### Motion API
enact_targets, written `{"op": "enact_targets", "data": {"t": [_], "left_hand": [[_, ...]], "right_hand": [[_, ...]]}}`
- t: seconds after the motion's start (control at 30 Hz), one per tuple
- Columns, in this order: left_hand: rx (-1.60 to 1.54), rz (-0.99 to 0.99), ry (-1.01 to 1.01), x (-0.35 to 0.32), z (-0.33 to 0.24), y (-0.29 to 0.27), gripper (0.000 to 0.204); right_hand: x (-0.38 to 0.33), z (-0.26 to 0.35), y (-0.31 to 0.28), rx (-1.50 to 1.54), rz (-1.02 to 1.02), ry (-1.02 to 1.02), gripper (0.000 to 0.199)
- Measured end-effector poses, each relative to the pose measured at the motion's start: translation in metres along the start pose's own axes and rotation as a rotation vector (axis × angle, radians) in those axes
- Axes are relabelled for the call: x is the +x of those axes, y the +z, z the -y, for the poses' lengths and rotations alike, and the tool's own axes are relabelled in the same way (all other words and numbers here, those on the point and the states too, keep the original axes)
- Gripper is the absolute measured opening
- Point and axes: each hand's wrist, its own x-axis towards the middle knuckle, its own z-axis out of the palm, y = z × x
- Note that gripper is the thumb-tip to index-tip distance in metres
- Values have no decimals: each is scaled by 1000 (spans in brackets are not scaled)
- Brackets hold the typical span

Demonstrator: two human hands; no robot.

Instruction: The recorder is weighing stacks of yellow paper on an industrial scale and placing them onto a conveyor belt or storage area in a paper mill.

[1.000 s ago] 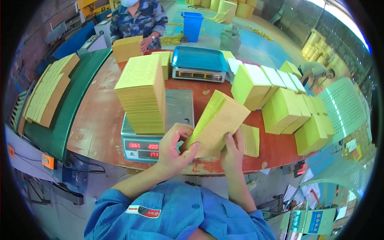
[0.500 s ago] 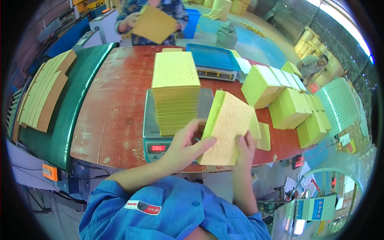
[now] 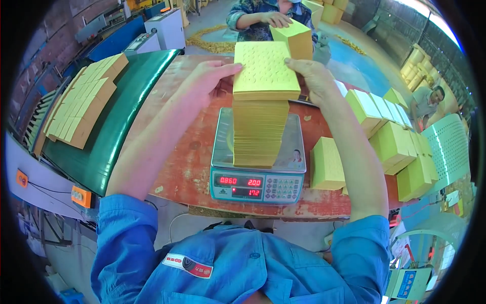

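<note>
A tall stack of yellow paper sheets (image 3: 258, 134) stands on a digital scale (image 3: 291, 180) with lit red digits. A bundle of yellow paper (image 3: 266, 71), its top face marked with small curved cuts, rests on that stack or just over it; I cannot tell which. My left hand (image 3: 215, 76) grips the bundle's left edge, thumb on top. My right hand (image 3: 310, 76) grips its right edge the same way. The undersides of both hands' grips are hidden.
A yellow paper block (image 3: 328, 164) stands right of the scale, with further paper blocks (image 3: 395, 147) beyond. At left, paper blocks (image 3: 83, 101) lie on a green conveyor belt (image 3: 147, 81). Across the red table (image 3: 177, 152), a co-worker's hand (image 3: 276, 19) touches a paper block (image 3: 296, 40).
Both hands have moved forward, carrying the bundle from in front of my chest to the top of the stack. The co-worker now handles a thick block instead of a flat piece.
</note>
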Motion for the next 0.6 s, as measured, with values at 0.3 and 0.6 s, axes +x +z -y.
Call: {"op": "enact_targets", "data": {"t": [0.3,0.6], "left_hand": [[-99,-37,-86,5,25,-11,16],[-164,-112,-113,6,31,3,17]], "right_hand": [[11,-25,9,122,9,96,28],[1,-28,6,188,-26,72,21]]}}
